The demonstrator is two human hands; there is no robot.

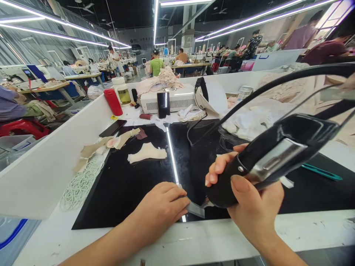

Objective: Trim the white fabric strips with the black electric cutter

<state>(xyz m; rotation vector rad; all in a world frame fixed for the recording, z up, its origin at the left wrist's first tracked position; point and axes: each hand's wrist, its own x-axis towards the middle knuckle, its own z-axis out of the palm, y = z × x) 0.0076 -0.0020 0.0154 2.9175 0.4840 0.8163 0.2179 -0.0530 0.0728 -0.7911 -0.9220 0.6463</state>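
Note:
My right hand (249, 199) is wrapped round a black hand-held tool (274, 155) with a metal lever and a black cable (249, 101), its tip pointed down at the black mat (124, 184). My left hand (163, 207) lies knuckles-up on the mat, fingers pressed together on a small grey strip (195, 210) right under the tool's tip. A thin bright light line (172, 157) runs across the mat beside both hands.
Cream fabric pieces (146, 153) and a pile of white cord (80, 183) lie left on the mat. A phone (113, 128), red bottle (113, 102), white box (172, 99), pale fabric heap (249, 122) and teal tool (321, 172) stand around. White partition walls enclose the bench; other workers sit behind.

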